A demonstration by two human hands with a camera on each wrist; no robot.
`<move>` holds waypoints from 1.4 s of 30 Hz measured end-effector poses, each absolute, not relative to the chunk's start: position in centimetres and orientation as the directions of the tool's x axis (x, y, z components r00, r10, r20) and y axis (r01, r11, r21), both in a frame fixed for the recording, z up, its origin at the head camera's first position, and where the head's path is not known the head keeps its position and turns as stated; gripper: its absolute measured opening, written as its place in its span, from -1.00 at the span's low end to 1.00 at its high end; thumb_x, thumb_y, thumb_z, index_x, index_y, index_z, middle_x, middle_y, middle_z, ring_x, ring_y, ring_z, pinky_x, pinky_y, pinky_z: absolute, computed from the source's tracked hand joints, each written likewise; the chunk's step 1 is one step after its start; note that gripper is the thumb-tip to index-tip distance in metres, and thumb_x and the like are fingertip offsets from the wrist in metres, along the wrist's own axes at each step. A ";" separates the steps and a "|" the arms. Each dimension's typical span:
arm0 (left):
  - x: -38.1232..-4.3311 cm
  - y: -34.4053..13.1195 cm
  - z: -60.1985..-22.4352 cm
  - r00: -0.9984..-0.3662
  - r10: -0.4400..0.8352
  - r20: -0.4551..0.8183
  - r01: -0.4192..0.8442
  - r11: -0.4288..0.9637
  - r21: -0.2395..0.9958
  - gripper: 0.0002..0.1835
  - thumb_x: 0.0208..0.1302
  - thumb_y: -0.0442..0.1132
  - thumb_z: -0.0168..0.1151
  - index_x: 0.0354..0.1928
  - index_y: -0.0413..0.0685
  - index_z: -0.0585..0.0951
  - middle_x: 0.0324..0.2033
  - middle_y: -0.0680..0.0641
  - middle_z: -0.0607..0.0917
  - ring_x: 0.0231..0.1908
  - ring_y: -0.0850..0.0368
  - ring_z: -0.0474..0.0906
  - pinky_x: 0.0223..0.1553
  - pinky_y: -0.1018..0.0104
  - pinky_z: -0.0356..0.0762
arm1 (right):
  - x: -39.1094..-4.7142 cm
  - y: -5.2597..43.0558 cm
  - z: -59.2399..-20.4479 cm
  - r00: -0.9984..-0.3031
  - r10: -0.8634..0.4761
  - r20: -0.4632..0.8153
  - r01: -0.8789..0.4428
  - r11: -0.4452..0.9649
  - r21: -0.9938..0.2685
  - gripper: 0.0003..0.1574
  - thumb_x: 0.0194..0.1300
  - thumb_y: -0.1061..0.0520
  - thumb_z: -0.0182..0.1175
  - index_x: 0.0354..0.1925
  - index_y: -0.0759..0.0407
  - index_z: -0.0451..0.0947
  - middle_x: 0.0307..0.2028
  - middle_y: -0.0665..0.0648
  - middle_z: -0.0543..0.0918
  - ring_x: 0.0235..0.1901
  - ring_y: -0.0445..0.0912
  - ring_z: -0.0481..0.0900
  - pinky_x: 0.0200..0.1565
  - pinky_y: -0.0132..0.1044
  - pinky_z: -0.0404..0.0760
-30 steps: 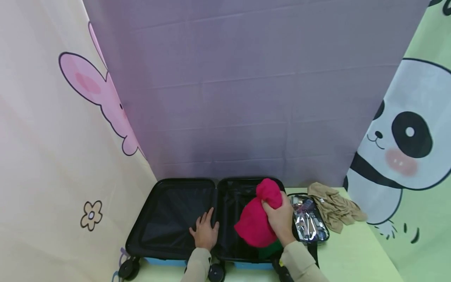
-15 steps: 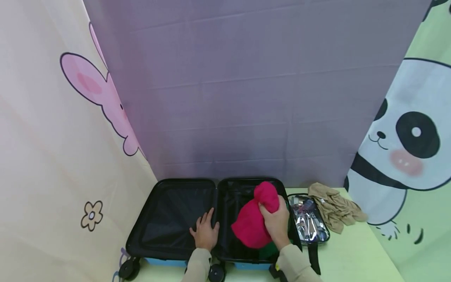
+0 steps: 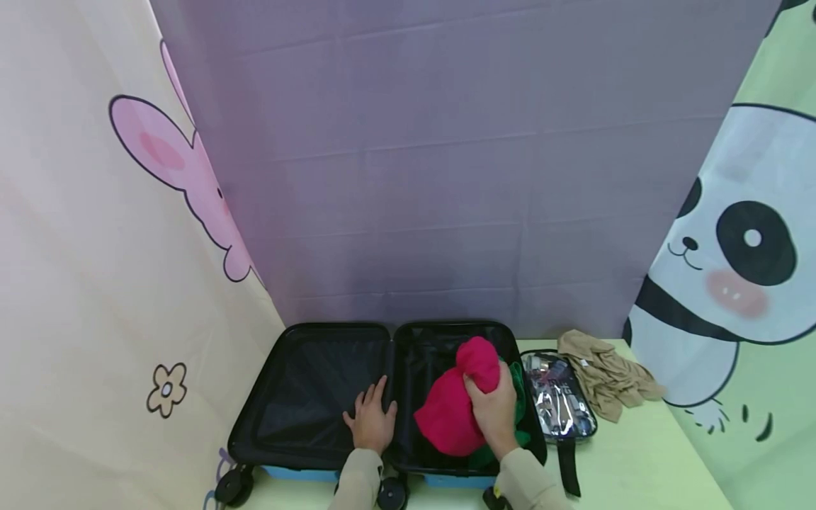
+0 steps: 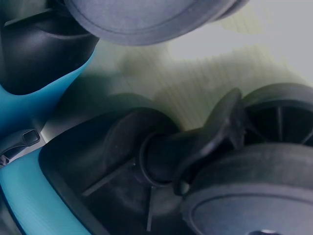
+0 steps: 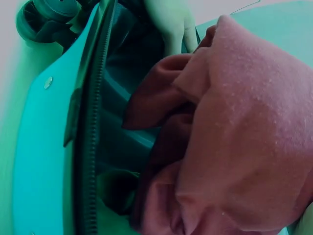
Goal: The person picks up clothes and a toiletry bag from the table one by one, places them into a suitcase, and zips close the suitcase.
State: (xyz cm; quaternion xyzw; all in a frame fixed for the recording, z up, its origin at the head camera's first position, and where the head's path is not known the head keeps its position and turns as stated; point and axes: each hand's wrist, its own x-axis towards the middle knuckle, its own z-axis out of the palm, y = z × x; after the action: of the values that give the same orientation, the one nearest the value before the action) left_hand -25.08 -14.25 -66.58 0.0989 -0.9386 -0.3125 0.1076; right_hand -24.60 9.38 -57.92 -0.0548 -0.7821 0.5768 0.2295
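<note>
A black-lined suitcase (image 3: 306, 397) lies open in two halves on the table. Over its right half, my right hand (image 3: 496, 412) grips a bunched, bright red piece of cloth (image 3: 449, 414), thumb pressed into it. Part of a green cloth (image 3: 521, 389) shows beneath and beside that hand, inside the same half. With fingers spread, my left hand (image 3: 372, 425) rests on the left half near the middle hinge. In the right wrist view the red cloth (image 5: 249, 127) looks brownish and hides the fingers holding it; the zipped edge (image 5: 90, 147) runs alongside.
Right of the suitcase lies a clear-topped pouch (image 3: 561, 400) filled with small items, its black strap (image 3: 567, 467) hanging toward the front. A crumpled tan cloth (image 3: 605, 372) is behind it. Suitcase wheels (image 3: 234, 485) stick out at the front. A purple-grey curtain (image 3: 414, 177) closes the back.
My right hand has moved slightly left and down with the red cloth, deeper over the right half. More of the green cloth shows now. The left hand has stayed put.
</note>
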 end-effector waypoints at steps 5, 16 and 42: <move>-25.0 -14.3 -66.6 -0.957 -0.253 0.144 -0.115 0.783 0.612 -0.36 0.38 -0.03 0.31 0.48 0.31 0.40 0.38 -0.14 0.53 0.41 -0.30 0.33 0.28 -0.71 -0.02 | -24.6 9.0 -58.4 -0.900 0.320 0.295 -0.185 0.334 -0.924 -0.38 0.24 0.05 0.46 0.17 0.15 0.44 -0.10 0.17 0.64 -0.18 0.02 0.57 -0.09 -0.08 0.59; -25.0 -14.3 -66.8 -0.954 -0.250 0.167 -0.098 0.784 0.612 -0.36 0.37 -0.03 0.31 0.47 0.31 0.41 0.37 -0.15 0.54 0.40 -0.30 0.34 0.26 -0.72 0.00 | -24.3 7.8 -59.7 -0.925 0.266 0.273 -0.181 0.323 -0.929 -0.36 0.33 0.01 0.40 0.20 0.19 0.35 0.00 0.18 0.59 -0.05 0.04 0.57 0.00 -0.03 0.58; -25.0 -14.3 -67.0 -0.950 -0.251 0.184 -0.090 0.788 0.609 -0.37 0.37 -0.02 0.31 0.47 0.31 0.43 0.36 -0.14 0.56 0.39 -0.28 0.35 0.26 -0.71 0.02 | -23.7 7.2 -62.4 -0.987 -0.120 0.110 -0.143 0.314 -0.939 -0.42 0.57 0.05 0.07 0.34 0.19 0.05 0.27 0.29 0.38 0.34 0.16 0.35 0.32 0.11 0.38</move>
State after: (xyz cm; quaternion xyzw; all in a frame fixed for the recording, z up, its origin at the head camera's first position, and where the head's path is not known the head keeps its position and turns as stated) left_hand -24.99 -14.31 -66.97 0.0909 -0.9368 -0.3124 0.1287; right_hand -23.72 7.23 -62.41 0.0811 -0.8105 0.5799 0.0097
